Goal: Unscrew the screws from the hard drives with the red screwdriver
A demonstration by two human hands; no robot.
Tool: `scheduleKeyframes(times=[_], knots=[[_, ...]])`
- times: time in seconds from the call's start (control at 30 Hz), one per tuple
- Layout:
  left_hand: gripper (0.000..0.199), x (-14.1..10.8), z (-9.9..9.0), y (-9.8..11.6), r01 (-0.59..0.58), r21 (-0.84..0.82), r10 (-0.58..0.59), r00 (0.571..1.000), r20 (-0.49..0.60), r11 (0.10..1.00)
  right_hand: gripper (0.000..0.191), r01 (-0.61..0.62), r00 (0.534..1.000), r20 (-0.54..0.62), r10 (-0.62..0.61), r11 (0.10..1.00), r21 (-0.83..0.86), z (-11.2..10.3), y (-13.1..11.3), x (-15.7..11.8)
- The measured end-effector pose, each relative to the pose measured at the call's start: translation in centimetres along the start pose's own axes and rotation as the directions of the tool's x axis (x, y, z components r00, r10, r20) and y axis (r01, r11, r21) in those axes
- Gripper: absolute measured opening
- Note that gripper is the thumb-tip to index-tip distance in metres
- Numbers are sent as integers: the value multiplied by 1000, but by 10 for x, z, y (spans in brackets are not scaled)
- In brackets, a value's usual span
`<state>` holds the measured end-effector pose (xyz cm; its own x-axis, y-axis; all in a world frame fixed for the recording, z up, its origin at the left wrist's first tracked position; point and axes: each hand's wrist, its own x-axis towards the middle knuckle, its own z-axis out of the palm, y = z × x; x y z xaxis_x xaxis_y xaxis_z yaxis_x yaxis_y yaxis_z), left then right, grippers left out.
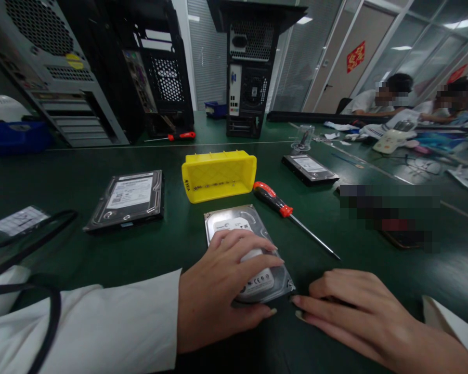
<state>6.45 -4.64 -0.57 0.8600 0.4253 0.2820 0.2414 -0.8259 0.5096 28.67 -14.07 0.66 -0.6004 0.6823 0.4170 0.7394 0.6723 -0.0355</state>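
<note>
A silver hard drive [261, 218] with a white label lies on the green table [179, 249]. Over its left and middle part rests my left hand [234, 275], fingers spread across the label and thumb along the near edge. My right hand [354, 311] is on the table just right of the drive's near corner, its thumb and index fingertip close together; whatever may be between them is too small to make out. Beyond the drive stands a yellow bin [220, 176] with its opening facing me. A red and black screwdriver [286, 210] lies right of the drive, tip pointing toward my right hand.
Other hard drives lie at left [130, 197] and back right [310, 167]. A black cable [54, 306] loops near my left sleeve. Computer cases [249, 78] line the back, with another red screwdriver [183, 136]. A clear jar [304, 137] stands behind; people sit far right.
</note>
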Motion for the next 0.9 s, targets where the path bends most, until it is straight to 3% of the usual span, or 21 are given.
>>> scheduleKeyframes(times=[0.3,0.4,0.5,0.6,0.73,0.9], knots=[[58,0,-1,1,-4,19,4,1000,9,1000,23,-38,999,20,37,997,63,8,0,-3],[61,1,-3,2,-1,39,-1,1000,28,999,20,-150,984,127,125,966,212,8,2,-4],[66,1,-4,2,6,51,-9,999,51,999,17,-324,929,304,213,864,385,9,7,-5],[68,1,-5,3,8,47,-10,999,52,999,13,-444,882,378,280,763,470,12,11,-6],[69,0,-5,2,10,35,-12,998,54,999,10,-503,857,390,337,712,490,14,12,-9],[68,0,-7,2,12,21,-14,998,62,1000,8,-478,878,321,356,705,524,8,13,-8]])
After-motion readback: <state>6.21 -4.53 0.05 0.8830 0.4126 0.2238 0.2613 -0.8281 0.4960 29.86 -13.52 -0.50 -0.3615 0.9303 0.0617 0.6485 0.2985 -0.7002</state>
